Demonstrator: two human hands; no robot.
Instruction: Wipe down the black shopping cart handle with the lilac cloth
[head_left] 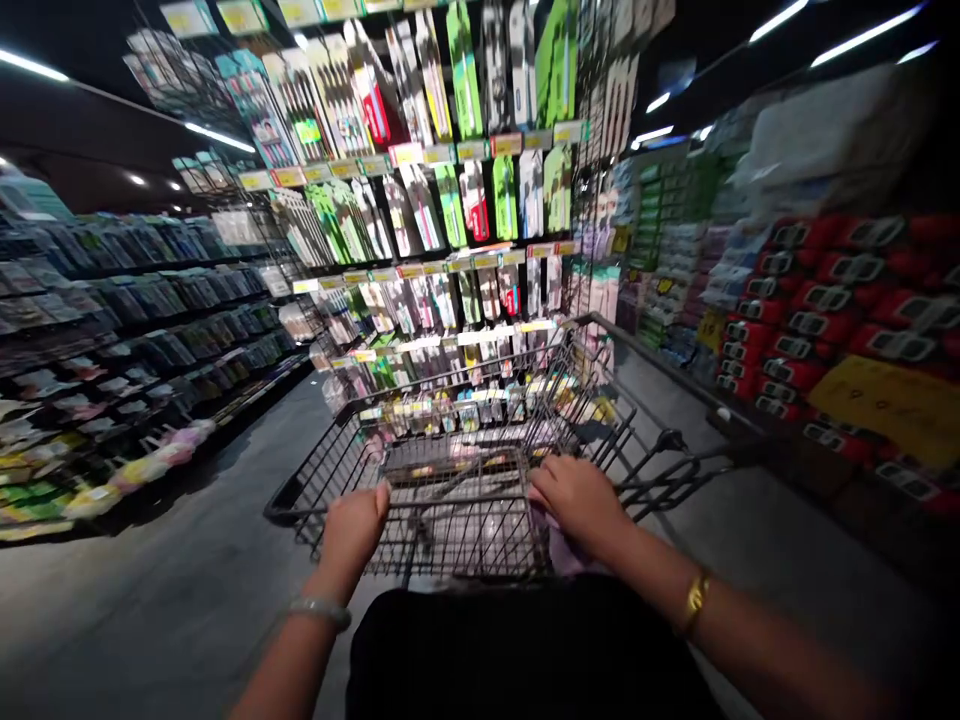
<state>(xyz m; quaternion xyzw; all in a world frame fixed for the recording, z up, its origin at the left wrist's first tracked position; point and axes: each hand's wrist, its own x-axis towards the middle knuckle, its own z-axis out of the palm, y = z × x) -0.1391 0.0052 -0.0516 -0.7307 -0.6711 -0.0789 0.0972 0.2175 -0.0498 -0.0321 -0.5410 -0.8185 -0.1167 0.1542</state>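
My left hand (354, 530) is wrapped round the left part of the handlebar of a dark wire shopping cart (283, 508), thumb on top. Farther right, my right hand (579, 497) is closed at the same handlebar (454, 502), with its fingers bent over it. A soft light-purple thing (564, 548), perhaps a cloth or a bag, hangs beneath the right palm; whether the fingers pinch it I cannot tell. Behind the bar, a folded wire flap shows in the cart. Any contents deeper in the basket are blurred.
Straight ahead stands a lit rack (442, 265) of hanging packaged goods with price labels. Shelves (180, 290) line the left side of the grey floor (187, 590). Stacked red packages (817, 325) and a yellow sign (885, 410) are close on the right.
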